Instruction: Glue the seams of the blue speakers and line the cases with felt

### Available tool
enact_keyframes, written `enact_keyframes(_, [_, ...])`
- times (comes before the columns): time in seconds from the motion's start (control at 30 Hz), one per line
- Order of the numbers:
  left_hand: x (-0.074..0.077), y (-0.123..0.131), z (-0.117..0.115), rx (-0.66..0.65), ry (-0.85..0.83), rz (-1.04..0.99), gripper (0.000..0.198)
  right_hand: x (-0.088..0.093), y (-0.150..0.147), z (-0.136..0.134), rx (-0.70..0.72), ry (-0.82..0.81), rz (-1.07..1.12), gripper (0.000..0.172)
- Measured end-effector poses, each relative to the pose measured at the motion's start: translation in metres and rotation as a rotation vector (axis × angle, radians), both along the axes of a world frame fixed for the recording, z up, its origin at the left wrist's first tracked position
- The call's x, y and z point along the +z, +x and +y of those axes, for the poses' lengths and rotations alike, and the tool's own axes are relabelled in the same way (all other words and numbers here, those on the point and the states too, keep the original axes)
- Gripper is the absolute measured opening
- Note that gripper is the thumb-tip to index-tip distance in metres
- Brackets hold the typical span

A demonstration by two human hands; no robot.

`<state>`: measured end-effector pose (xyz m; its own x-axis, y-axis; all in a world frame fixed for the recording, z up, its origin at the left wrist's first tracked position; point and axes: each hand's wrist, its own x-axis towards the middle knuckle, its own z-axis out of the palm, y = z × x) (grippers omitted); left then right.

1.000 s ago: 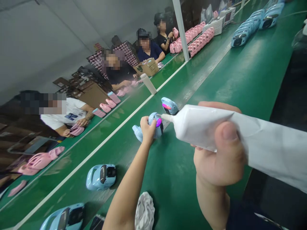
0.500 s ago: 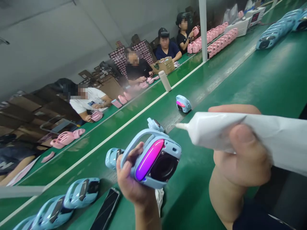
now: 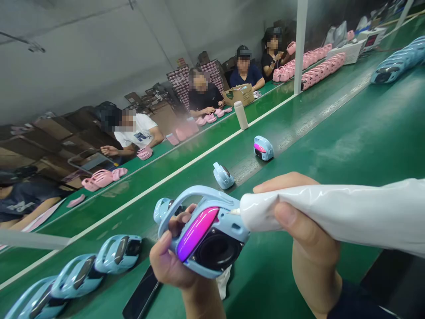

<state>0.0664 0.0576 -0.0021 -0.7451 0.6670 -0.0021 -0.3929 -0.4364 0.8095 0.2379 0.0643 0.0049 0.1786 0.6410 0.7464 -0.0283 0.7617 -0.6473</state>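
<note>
My left hand (image 3: 175,261) grips a light-blue portable speaker (image 3: 207,261) by its side, thumb near the arched handle. The speaker is tilted, showing a round black driver and a curved strip glowing pink to purple. In my right hand (image 3: 308,239) is a white squeeze tube (image 3: 358,212), lying sideways between thumb and fingers. Its thin nozzle (image 3: 234,212) points left and meets the speaker's blue casing at the upper right, beside an oval slot. Whether anything comes out of the tip, I cannot tell.
Blue speakers (image 3: 119,253) line the lower left, beside a dark phone (image 3: 142,292). More stand on the green bench (image 3: 332,155), with a pale bottle (image 3: 241,115) beyond. A white post (image 3: 300,48) rises at the back. Co-workers sit opposite among pink parts (image 3: 102,178).
My right hand has brought the tube left and down, so its nozzle now meets the speaker. The speaker has shifted slightly left and lower. The whole view has swung a little.
</note>
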Motion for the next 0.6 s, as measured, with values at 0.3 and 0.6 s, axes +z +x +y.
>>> enact_keyframes(0.3, [0.003, -0.005, -0.004, -0.058, 0.075, 0.002, 0.021, -0.001, -0.011, -0.003, 0.083, -0.028, 0.043, 0.015])
enact_keyframes(0.6, [0.000, -0.013, -0.008, -0.097, 0.107, 0.097, 0.021, 0.000, -0.006, -0.007, 0.118, -0.014, -0.031, 0.022])
